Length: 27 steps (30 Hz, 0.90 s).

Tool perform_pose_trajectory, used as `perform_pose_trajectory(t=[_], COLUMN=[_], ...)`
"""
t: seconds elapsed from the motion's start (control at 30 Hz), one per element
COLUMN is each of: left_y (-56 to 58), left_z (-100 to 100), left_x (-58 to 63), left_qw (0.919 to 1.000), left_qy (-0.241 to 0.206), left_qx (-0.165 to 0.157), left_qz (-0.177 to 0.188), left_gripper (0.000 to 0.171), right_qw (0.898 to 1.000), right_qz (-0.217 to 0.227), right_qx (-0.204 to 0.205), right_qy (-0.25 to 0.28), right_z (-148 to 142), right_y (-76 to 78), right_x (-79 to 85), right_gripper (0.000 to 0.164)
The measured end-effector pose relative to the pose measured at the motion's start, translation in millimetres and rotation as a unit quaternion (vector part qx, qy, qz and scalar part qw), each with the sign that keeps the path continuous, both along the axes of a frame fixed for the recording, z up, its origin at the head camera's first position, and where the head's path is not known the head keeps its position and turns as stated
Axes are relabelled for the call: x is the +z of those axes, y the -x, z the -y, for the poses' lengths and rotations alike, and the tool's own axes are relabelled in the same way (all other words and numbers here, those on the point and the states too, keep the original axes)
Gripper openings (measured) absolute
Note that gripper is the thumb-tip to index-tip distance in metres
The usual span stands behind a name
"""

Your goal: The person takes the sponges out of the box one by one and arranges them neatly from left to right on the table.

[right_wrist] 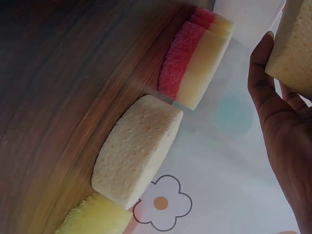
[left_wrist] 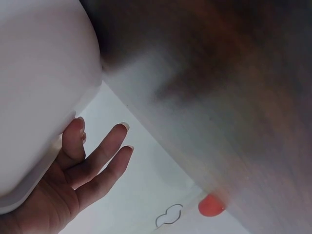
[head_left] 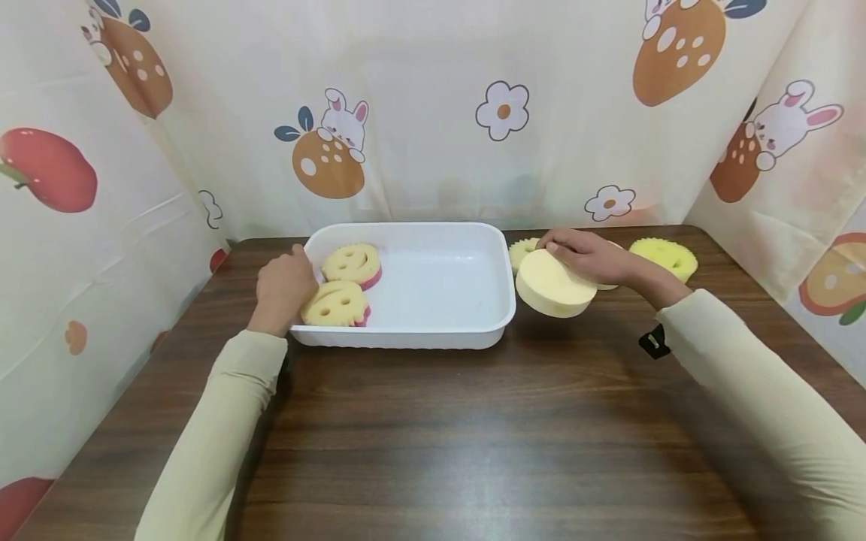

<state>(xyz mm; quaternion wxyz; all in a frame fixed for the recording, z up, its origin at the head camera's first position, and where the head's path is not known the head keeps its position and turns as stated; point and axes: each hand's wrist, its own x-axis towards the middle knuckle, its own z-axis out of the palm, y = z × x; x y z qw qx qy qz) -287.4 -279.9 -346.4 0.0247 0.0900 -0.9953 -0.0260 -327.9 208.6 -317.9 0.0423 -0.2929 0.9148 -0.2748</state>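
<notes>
My right hand (head_left: 585,254) grips a thick, round pale-yellow sponge (head_left: 556,284) by its far edge, holding it tilted above the table just right of the white tray (head_left: 406,340). In the right wrist view, the fingers (right_wrist: 263,68) wrap around the sponge's edge. My left hand (head_left: 287,285) pinches the tray's left rim. Two of its fingers (left_wrist: 108,144) stretch out beneath the tray's outer wall in the left wrist view, while the thumb is hidden. Inside the tray, at its left end, lie two smiley-face sponges, one farther back (head_left: 350,263) and one nearer (head_left: 334,306), both yellow over pink.
Along the table's back edge, right of the tray, a yellow-and-pink scalloped sponge (right_wrist: 192,63), a plain pale sponge (right_wrist: 136,146) and a bright yellow smiley sponge (head_left: 666,257) stand in a row. A printed curtain (head_left: 433,150) hangs behind the brown wooden table (head_left: 460,436).
</notes>
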Motion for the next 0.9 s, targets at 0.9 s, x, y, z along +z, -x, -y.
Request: perform_pose_trajectory(t=[0.9], left_y=[3.1], left_z=[1], left_x=[-1.5], left_qw=[1.0], left_qy=[0.007], left_qx=[-0.003], left_qz=[0.005], left_gripper=[0.054], right_qw=[0.999], right_qz=[0.038], right_qx=[0.033], right_qy=[0.015], right_z=[-7], right_y=[-1.2], right_x=[-27.0], right_gripper=[0.029])
